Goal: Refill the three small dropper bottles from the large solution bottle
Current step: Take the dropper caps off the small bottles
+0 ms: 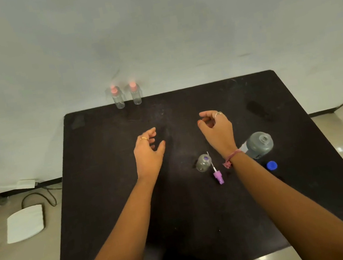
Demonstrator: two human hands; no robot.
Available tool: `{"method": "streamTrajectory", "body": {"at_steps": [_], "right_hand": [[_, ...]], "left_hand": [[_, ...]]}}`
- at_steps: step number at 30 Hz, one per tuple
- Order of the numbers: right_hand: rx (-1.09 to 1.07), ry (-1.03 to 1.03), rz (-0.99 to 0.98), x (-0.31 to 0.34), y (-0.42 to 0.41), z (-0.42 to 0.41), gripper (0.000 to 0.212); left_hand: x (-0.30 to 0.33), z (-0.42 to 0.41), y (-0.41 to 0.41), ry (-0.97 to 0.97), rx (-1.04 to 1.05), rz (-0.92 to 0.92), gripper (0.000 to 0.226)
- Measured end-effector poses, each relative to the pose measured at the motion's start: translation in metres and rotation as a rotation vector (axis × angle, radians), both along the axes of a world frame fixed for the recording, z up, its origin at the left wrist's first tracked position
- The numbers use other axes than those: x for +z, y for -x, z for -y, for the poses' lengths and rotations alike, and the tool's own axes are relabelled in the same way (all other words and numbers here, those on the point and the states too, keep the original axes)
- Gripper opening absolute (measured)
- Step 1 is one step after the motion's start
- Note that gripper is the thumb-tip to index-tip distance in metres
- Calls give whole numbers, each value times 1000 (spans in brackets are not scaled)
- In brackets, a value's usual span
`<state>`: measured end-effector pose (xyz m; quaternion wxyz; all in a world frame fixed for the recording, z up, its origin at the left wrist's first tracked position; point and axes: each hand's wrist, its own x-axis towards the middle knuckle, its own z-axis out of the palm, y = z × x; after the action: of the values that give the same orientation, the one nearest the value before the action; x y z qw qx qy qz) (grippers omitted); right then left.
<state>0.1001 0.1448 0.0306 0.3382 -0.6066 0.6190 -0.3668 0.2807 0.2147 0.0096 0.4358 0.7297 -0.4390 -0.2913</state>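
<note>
Both hands, left (149,149) and right (217,130), above the bench (111,185), grip loose, holding nothing. Large bottle (259,144) uncapped beside right wrist; open small bottle (203,162) near; two capped bottles (126,95) at far edge.

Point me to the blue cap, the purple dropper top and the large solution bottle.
blue cap (271,165), head view, on its top face.
purple dropper top (218,177), head view, on its purple collar.
large solution bottle (260,145), head view, on its clear shoulder.
</note>
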Motion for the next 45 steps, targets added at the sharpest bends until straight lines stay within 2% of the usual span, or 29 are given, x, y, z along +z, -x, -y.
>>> {"method": "streamTrajectory", "body": {"at_steps": [6,13,26,29,33,39,42,45], "right_hand": [[185,63,-56,16,-65,45,20],[284,71,-120,16,-132,102,24],[600,60,-569,-8,-206,171,54],[636,55,-665,-14,-210,174,51],[537,74,-656,-17,-210,172,35],[478,24,-664,-16,-187,162,30],[439,30,-548,1,-176,154,27],[443,-70,-420,28,-164,142,27]], "left_hand": [[18,25,-44,66,96,2,46],[18,51,-80,68,179,-70,50],[-11,69,-123,18,226,-126,49],[-17,70,-123,3,226,-125,49],[-20,70,-120,-18,226,-139,51],[-18,63,-111,-34,213,-151,51],[-14,59,-105,-26,194,-136,52],[-6,54,-99,-28,171,-117,54]]}}
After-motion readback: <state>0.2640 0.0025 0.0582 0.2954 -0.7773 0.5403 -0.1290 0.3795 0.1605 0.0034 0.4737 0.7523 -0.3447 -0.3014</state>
